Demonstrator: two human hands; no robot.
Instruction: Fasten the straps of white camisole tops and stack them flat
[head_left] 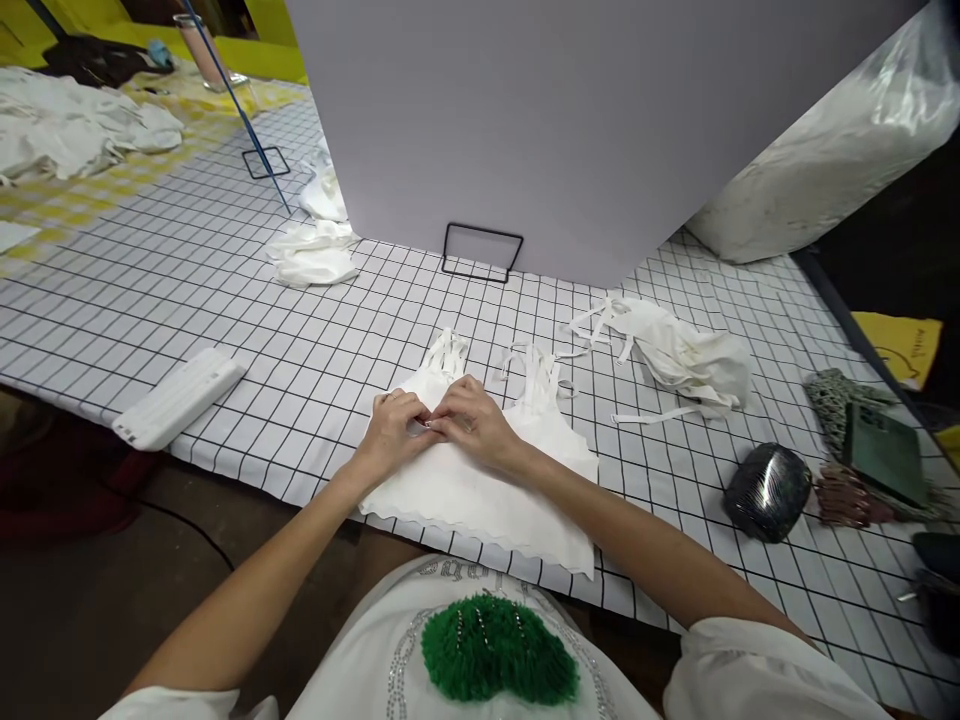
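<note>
A white strappy camisole (480, 505) lies spread on the grid-patterned tablecloth in front of me, its wavy hem toward the table edge and its straps pointing away. My left hand (394, 432) and my right hand (478, 425) meet at the camisole's neckline between the two strap sides. Fingertips of both hands are pinched together on the edge of the cloth there. A tiny pale bit shows between them, too small to name. Right of the camisole lies a crumpled white garment (671, 350) with loose straps.
A large grey panel (510, 130) stands behind on a black wire foot (480, 252). White cloths (313, 255) lie left of it. A long white plastic case (180, 398) sits at the front left edge. On the right are a shiny black object (769, 490), a green phone (885, 452) and a stuffed plastic bag (832, 150).
</note>
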